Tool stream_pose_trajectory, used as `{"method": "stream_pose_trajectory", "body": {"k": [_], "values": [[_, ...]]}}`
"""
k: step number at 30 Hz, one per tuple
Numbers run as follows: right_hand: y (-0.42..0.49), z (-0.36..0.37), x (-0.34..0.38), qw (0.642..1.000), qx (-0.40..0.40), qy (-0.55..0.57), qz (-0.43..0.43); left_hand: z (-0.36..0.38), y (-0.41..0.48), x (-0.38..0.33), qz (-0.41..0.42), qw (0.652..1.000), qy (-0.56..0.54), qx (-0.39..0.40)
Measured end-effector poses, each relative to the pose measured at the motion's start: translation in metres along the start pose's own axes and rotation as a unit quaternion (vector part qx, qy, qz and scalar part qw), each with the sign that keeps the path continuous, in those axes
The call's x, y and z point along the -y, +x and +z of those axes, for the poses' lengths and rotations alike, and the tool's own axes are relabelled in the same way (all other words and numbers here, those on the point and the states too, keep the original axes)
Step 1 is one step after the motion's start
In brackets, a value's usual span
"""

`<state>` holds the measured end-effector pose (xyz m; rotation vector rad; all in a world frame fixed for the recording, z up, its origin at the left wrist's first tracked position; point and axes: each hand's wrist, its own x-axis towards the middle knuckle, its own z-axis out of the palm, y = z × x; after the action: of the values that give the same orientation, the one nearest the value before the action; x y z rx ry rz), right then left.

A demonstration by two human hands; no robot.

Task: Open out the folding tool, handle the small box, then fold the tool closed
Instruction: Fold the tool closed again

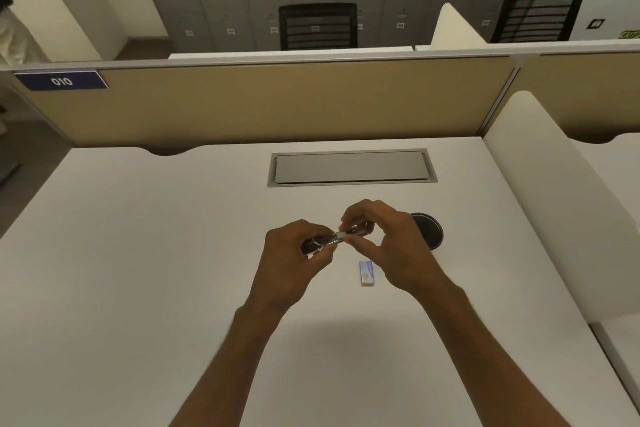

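— Behind the white desk (138, 253), what does the partition's blue label (60, 81) read?
— "010". Above the desk, the left hand (294, 263) and right hand (391, 246) both pinch the folding tool (332, 239); the small box (367, 273) lies beneath, print unreadable.

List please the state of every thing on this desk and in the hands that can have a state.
folding tool: held above the desk in both hands; open or folded, cannot tell
small box: lying flat on the desk, closed, untouched
left hand: shut on one end of the tool
right hand: pinching the other end
desk cable hatch: lid closed
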<state>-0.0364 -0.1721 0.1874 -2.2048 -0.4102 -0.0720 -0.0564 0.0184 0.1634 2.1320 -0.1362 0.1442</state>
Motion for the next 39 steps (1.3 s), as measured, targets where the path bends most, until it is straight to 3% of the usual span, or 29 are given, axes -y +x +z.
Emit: {"method": "stream_pose_trajectory", "body": {"k": [15, 21, 28, 33, 39], "values": [[-0.005, -0.004, -0.014, 0.996, 0.077, -0.027, 0.02, 0.006, -0.01, 0.002, -0.05, 0.998, -0.03, 0.033], [-0.01, 0.003, -0.017, 0.994, 0.094, -0.053, -0.034, 0.01, -0.008, 0.005, -0.055, 0.997, -0.024, 0.042], [-0.011, -0.002, -0.024, 0.987, 0.054, -0.139, -0.058, 0.01, -0.007, 0.009, -0.063, 0.997, -0.01, 0.04], [-0.015, 0.0, -0.037, 0.996, 0.038, -0.081, -0.029, 0.011, -0.007, 0.01, -0.069, 0.997, -0.007, 0.036], [-0.019, 0.004, -0.048, 0.997, -0.039, 0.047, 0.04, 0.015, -0.008, 0.015, -0.082, 0.996, -0.009, 0.034]]}}
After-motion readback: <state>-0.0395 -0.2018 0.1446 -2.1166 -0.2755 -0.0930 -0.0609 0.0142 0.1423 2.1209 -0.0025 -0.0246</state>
